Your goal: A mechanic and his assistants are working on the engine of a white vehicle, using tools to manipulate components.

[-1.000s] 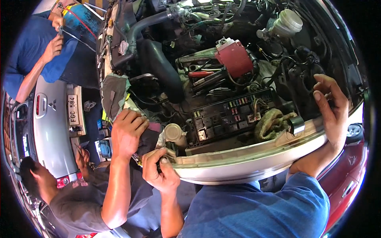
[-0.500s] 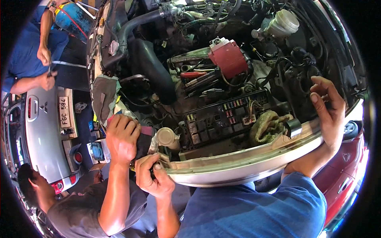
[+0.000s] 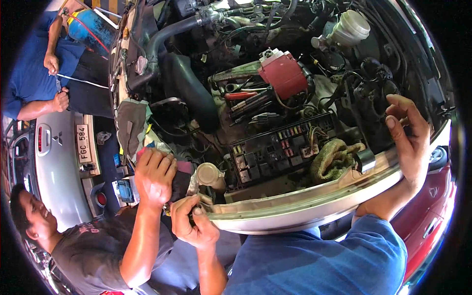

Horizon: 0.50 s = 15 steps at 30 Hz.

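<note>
My left hand [image 3: 195,223] is at the front end of the silver fender [image 3: 295,219]. Its fingers are curled with the thumb close to them, and whatever they may hold is hidden. My right hand [image 3: 409,135] rests over the fender's inner edge farther along, fingers and thumb apart, holding nothing. Between the hands lie an uncovered fuse box [image 3: 268,160] and a crumpled greenish rag [image 3: 332,161]. Just left of my left hand, a co-worker's closed hand [image 3: 156,174] is at the front of the engine bay, beside a round beige cap [image 3: 209,174].
A red box-shaped part [image 3: 283,76] sits beside several hand tools [image 3: 248,101]. Behind it stands a white fluid reservoir [image 3: 353,28]. A black air hose [image 3: 189,88] curves through the bay. A second co-worker's hands [image 3: 60,98] hold a thin strip near a silver car [image 3: 61,167].
The co-worker at lower left has turned their head upward. The second co-worker's hands have shifted with the thin strip. My hands have stayed nearly in place.
</note>
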Tool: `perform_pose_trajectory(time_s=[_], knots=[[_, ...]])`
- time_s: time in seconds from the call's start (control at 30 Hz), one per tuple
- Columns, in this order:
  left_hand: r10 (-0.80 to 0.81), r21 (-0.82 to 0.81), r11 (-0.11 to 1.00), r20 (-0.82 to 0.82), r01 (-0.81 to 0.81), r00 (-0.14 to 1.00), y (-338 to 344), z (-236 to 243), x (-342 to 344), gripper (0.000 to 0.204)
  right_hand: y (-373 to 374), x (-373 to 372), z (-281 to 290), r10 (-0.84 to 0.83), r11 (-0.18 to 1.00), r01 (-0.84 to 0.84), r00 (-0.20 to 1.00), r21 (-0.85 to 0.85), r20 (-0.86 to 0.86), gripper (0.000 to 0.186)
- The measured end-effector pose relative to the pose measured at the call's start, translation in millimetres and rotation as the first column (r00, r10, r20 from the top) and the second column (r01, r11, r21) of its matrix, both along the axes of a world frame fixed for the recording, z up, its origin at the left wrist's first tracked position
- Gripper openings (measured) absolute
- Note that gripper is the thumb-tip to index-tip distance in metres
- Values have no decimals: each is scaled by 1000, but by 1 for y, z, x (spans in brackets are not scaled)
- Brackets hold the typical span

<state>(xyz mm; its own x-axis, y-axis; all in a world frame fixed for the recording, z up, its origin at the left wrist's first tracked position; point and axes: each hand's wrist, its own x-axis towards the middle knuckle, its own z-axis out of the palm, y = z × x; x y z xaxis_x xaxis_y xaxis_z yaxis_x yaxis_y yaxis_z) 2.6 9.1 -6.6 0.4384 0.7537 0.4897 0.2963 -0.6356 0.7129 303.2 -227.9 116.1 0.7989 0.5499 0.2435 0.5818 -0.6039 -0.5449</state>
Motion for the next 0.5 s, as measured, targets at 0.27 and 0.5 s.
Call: perform_pose_trajectory(time_s=[0.27,0.5], knots=[[-18,-28,999,11,18,1000,0,0,2,16,-6,-2,-1,10,1000,-11,999,21,38,31],[-19,-43,999,21,20,1000,2,-2,-2,15,-1,0,-1,60,997,-62,997,42,54,30]])
